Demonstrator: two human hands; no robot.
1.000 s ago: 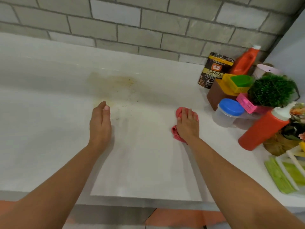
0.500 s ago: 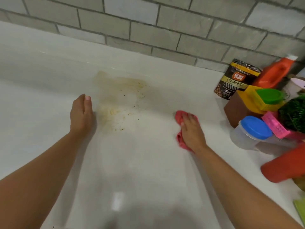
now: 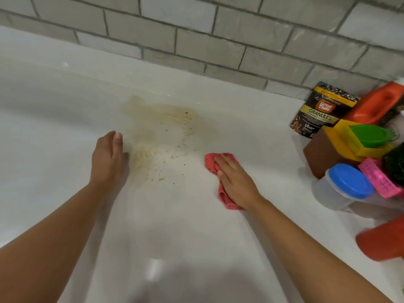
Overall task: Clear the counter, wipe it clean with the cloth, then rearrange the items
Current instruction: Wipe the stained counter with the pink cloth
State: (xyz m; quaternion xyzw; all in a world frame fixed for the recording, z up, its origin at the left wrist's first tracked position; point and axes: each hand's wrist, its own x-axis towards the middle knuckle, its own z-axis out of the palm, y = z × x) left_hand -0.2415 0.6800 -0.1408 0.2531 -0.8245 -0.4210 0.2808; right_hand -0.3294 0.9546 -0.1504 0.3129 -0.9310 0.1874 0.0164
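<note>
Fingers (image 3: 226,162) of the right hand (image 3: 238,184) are pressing flat on the red cloth (image 3: 210,164) at four o'clock of the brown stain (image 3: 161,136) on the tabletop (image 3: 54,132); the left hand (image 3: 107,160) is resting straight-fingered at eight o'clock.
</note>
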